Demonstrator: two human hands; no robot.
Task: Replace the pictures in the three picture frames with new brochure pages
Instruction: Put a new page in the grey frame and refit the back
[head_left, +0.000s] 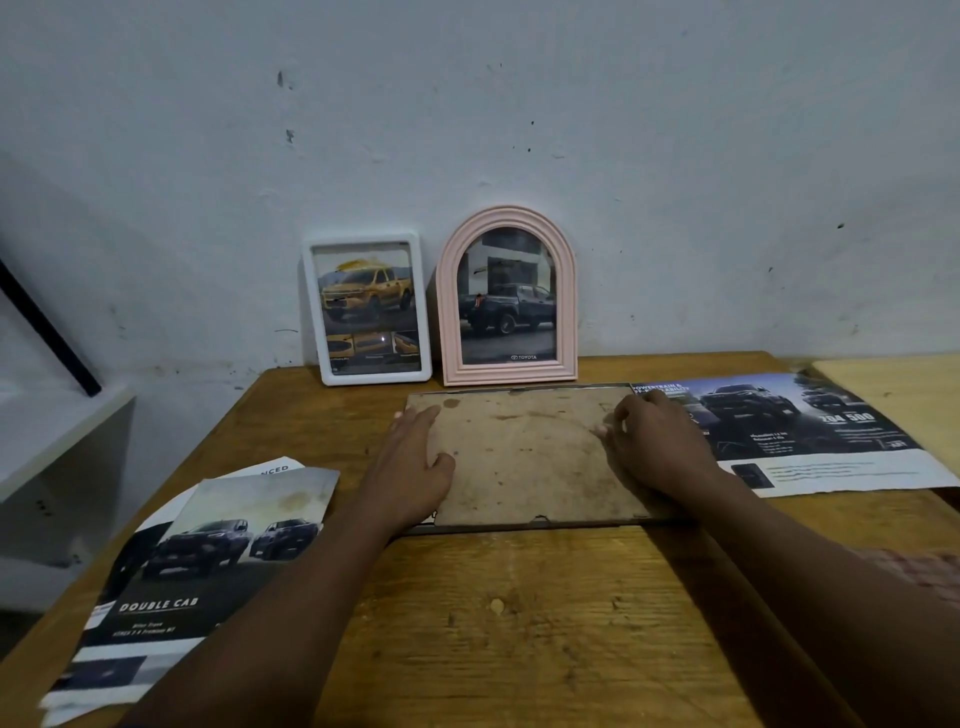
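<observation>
**Face-down frame (524, 467) on the tabletop (519, 623)**

Head view: left grip (415, 457) rests flat, fingers straight, on the frame's backing; right grip (654, 447) touches it with bent fingers, hold unclear. Behind stand a white frame (369, 309) and a pink frame (506, 299).

Worktop (519, 623): brown wood, scuffed, knotted. Wall (467, 104): pale, marked, far side. White shelf unit (57, 441): left, beside worktop. Black bar (47, 332): slanted, above shelf unit. Pale wooden board (904, 389): far right.
</observation>
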